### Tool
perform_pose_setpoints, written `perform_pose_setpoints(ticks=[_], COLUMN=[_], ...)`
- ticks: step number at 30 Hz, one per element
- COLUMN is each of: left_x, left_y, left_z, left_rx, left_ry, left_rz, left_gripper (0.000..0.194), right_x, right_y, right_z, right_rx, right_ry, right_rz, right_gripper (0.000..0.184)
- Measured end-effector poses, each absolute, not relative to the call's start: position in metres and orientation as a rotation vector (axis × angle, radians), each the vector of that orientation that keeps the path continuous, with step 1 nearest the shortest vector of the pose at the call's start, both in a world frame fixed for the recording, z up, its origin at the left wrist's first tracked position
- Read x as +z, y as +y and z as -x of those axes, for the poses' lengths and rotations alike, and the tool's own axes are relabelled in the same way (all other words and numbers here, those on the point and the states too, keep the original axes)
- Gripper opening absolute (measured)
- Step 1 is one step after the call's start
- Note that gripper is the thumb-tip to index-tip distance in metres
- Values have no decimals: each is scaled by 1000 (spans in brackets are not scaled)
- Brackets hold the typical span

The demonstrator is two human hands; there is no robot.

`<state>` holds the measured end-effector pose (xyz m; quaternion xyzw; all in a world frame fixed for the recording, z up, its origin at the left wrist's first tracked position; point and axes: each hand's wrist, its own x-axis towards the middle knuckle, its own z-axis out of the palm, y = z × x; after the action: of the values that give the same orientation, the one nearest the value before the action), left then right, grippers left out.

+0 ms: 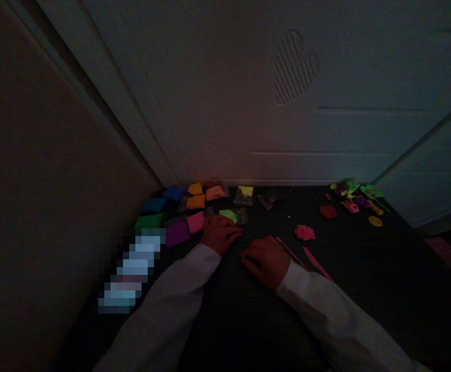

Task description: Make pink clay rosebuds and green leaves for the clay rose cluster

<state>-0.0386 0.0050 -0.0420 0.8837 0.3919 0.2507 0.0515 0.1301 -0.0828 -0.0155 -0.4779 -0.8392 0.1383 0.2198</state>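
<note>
My left hand (219, 234) rests at the front edge of a pink clay packet (196, 222) and a light green clay packet (228, 216), with its fingers stretched out toward the right. Closer to me, my right hand (267, 262) is closed, thumb and fingers curled together on the dark table (233, 320). Anything between those fingertips is too dark to make out. Two pink modelling tools, a thin stick (292, 252) and a knife-shaped one (317, 263), lie just right of it. Beyond them sits a bumpy pink clay piece (305, 232).
More clay packets, such as a purple one (177, 233) and a green one (150, 222), line the left and back. A blurred bright screen (132, 274) is at left. Finished-looking clay flowers (371, 191) and a red clay disc (328, 212) lie back right, before a white panel (225, 103).
</note>
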Motion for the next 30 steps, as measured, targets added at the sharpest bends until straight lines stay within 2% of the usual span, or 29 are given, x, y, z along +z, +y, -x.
perform_pose_setpoints(ticks=[7, 13, 30], left_x=[-41, -38, -36], left_y=[1, 0, -1], left_z=[38, 37, 32], left_rx=[728, 710, 767], left_ry=[1189, 1208, 1178], left_rz=[-2629, -2543, -2494], left_gripper=[21, 18, 14], right_x=[-26, -25, -13], right_y=[-94, -93, -96], right_z=[-134, -137, -144], right_rx=[396, 481, 427], right_ry=[-2402, -2427, -2468], right_rz=[1417, 1443, 1384], right_gripper=[18, 21, 27])
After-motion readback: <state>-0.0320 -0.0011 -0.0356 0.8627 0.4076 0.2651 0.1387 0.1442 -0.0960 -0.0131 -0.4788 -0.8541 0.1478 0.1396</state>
